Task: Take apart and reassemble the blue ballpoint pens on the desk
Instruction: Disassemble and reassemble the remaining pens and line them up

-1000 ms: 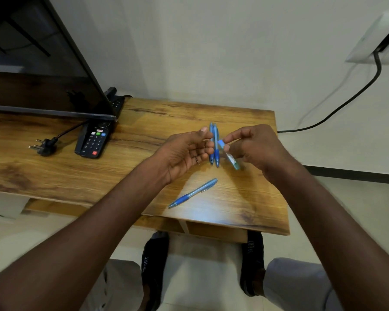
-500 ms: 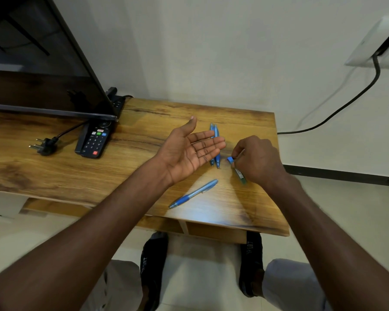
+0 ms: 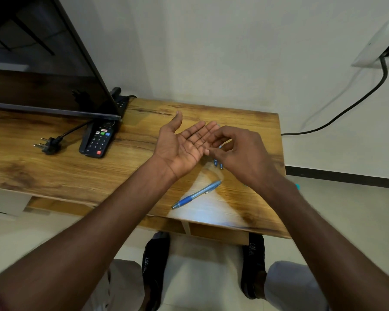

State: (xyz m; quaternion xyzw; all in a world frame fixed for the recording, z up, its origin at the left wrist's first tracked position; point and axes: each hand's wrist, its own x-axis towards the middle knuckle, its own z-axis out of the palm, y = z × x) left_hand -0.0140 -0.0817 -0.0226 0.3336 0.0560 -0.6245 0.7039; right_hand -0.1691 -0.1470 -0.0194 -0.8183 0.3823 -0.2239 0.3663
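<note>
The left hand (image 3: 184, 147) lies palm up at the centre of the frame, fingers straight and thumb raised, holding nothing. The right hand (image 3: 238, 151) hovers just beside it, back to the camera, fingers curled; a small light-blue piece (image 3: 220, 146) shows between them, possibly pinched, though the view is too poor to be sure. Beneath this hand only the tips of two blue pens (image 3: 218, 164) show on the wooden surface (image 3: 76, 173). A whole blue pen (image 3: 197, 194) lies diagonally lower down, near the front edge.
</note>
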